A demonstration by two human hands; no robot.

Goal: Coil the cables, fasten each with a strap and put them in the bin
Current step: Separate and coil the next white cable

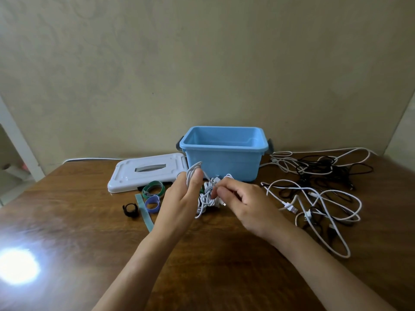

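Centre frame: left hand (pixel 183 196) grips looped white cable (pixel 207 197), thumb pressed on the loops; right hand (pixel 243 204) pinches its loose strand. Blue bin (pixel 224 161) just behind; loose cables (pixel 314 194) right, straps (pixel 152 194) left

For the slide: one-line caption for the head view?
Left hand holds white cable loops, right hand pinches its strand, before an open blue bin.
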